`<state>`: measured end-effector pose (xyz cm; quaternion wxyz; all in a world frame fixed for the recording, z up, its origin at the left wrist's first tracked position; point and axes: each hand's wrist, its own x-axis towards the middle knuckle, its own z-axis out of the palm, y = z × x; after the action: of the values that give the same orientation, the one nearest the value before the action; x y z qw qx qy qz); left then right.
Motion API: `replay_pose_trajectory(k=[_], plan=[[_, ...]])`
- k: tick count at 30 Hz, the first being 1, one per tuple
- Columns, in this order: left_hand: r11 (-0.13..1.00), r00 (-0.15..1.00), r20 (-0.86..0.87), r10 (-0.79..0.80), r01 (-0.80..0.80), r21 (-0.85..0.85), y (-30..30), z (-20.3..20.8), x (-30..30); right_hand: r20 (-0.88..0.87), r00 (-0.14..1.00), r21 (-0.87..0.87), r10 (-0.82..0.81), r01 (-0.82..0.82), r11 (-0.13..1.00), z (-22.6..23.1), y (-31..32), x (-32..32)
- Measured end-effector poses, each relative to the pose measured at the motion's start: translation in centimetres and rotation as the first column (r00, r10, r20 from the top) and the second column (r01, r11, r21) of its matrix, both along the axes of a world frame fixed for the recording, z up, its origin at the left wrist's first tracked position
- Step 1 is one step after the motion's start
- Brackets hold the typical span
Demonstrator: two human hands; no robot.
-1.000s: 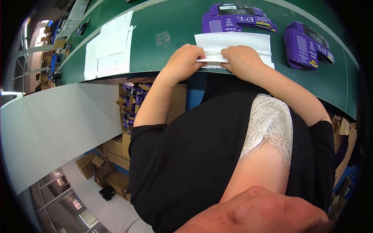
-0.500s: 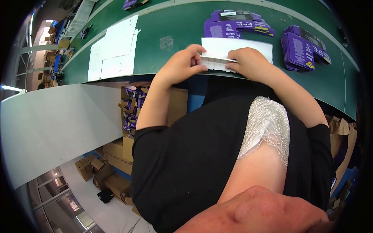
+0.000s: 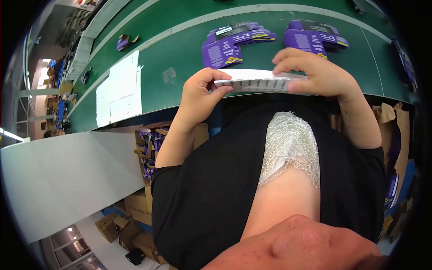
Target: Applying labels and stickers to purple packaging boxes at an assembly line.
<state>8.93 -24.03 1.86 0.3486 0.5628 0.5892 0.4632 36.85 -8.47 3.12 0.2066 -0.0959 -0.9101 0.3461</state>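
Observation:
A white sheet of labels, bent upward and marked with rows of small dark print, is held at the table's near edge. At its left end, my left hand pinches it between thumb and fingers. My right hand is over the right end with fingers spread, slightly blurred. The right thumb overlaps the sheet, and I cannot tell whether it presses on it. Beyond lie two piles of flat purple cartons, one pile straight ahead and another pile close behind my right hand.
White paper sheets lie on the green table to the left. A small purple box sits farther back. Below the table, a cardboard box holds purple packages. A grey panel stands at my left.
The view has shifted right. The sheet has been tilted so its printed face shows. My right hand has loosened its grip and its fingers have spread. My left hand keeps its pinch.

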Motion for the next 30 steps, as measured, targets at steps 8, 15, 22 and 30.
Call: replay_pose_trajectory(k=[8, 15, 22, 30], plan=[[0.992, 1.000, -0.008, -0.012, 0.011, -0.127, 2.4, -5.4, 3.2, 0.210, 0.919, -0.335, -0.334, 0.389, 0.858, -4.5, -0.5, 9.8], [0.979, 0.991, -0.096, -0.091, 0.072, -0.188, 6.1, -6.7, 6.4, 0.257, 0.777, 0.078, -0.575, 0.576, 0.814, -7.6, 0.6, 11.6], [0.955, 0.995, -0.033, -0.091, 0.078, -0.287, 10.5, -6.2, 6.6, -0.001, 0.842, 0.295, -0.539, 0.515, 0.805, -7.0, 4.9, 11.4], [0.925, 0.990, 0.002, -0.143, 0.134, -0.357, 14.1, -6.6, 6.4, 0.043, 0.875, 0.554, -0.483, 0.382, 0.740, -7.2, 7.7, 11.7]])
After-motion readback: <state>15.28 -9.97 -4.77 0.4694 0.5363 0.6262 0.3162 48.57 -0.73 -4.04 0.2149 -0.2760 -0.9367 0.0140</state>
